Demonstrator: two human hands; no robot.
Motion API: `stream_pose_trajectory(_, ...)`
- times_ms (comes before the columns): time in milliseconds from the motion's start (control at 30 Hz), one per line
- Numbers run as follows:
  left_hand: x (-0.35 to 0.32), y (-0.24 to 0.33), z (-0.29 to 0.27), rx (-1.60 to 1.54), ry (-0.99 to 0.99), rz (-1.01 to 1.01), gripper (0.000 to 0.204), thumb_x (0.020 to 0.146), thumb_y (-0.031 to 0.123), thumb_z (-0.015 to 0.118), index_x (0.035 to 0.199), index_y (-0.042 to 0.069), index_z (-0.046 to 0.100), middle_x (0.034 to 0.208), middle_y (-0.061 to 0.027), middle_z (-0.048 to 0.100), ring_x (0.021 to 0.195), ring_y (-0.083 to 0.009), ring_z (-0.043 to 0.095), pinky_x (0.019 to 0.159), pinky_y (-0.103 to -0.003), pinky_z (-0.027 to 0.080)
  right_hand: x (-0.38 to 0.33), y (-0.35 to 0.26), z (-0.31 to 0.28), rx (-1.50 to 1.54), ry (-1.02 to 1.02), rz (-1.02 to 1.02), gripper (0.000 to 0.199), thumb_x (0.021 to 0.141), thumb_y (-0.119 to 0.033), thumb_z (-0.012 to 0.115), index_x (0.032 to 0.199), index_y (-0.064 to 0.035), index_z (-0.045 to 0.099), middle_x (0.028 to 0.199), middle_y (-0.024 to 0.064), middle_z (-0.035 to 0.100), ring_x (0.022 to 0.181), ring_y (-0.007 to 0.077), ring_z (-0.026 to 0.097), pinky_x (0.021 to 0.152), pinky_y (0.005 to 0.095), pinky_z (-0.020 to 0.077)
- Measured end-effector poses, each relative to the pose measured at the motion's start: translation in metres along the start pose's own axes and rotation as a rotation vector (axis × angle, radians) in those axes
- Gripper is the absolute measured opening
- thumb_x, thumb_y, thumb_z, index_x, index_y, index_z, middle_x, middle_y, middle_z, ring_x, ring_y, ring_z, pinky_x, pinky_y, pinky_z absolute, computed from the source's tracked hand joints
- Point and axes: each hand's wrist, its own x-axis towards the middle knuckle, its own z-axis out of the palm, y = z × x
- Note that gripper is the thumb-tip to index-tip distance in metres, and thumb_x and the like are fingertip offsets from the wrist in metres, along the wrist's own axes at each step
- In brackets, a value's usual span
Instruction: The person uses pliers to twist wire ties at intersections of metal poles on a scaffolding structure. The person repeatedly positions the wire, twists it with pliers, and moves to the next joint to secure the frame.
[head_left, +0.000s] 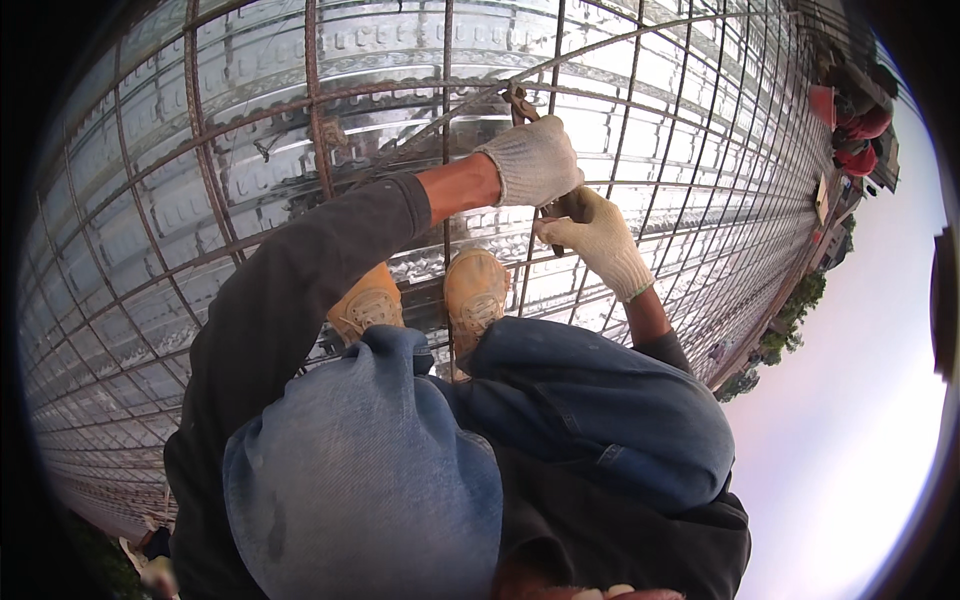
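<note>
My left hand [537, 160], in a white knit glove, is closed around a pair of rusty pincers [518, 105]. Their head points away from me and meets a crossing of steel reinforcing bars [505, 88]. Nearer to me, my right hand [598, 237], in a cream glove, is closed on the handle end of the same tool, just below the left hand. Most of the handles is hidden by the gloves. Any tie wire at the jaws is too small to make out.
Beneath the bar grid lies shiny corrugated metal decking [390, 45]. I squat with my tan boots [475, 290] among the bars. A diagonal bar [640, 35] crosses the grid. At the far right a person in red [868, 125] bends down; trees [795, 310] stand beyond the deck's edge.
</note>
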Motion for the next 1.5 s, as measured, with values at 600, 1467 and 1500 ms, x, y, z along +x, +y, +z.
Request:
stream_pose_trajectory(600,-0.011,0.012,-0.013,0.151,0.083,0.046,0.012,0.097,0.030,0.080,0.104,0.021,0.076,0.099,0.0031,0.076,0.099,-0.0134,0.075,0.096,-0.037,0.053,0.043,0.063,-0.001,0.962,-0.729,0.113,0.035,0.109,-0.021,0.070,0.138,-0.0013,0.067,0.101,0.0023,0.066,0.080,0.0096,0.058,0.066,0.0290,0.0493)
stream_pose_trajectory(1467,0.003,0.000,-0.027,-0.018,-0.129,-0.045,0.019,0.096,0.022,0.085,0.111,0.011,0.080,0.099,-0.0077,0.083,0.102,-0.0244,0.084,0.087,-0.045,0.066,0.027,0.029,0.019,-0.092,0.092,-0.108,0.038,0.102,-0.025,0.074,0.125,0.0041,0.070,0.089,0.0171,0.075,0.079,0.0294,0.074,0.078,0.0473,0.0601)
stream_pose_trajectory(1500,-0.003,0.004,-0.027,0.058,-0.157,-0.072,0.020,0.098,0.026,0.082,0.115,0.015,0.079,0.105,-0.0024,0.080,0.107,-0.0189,0.080,0.096,-0.040,0.061,0.031,0.036,0.022,0.003,0.021,-0.070,0.030,0.105,-0.027,0.071,0.118,0.0009,0.071,0.085,0.0060,0.068,0.071,0.0151,0.061,0.068,0.0380,0.0535)
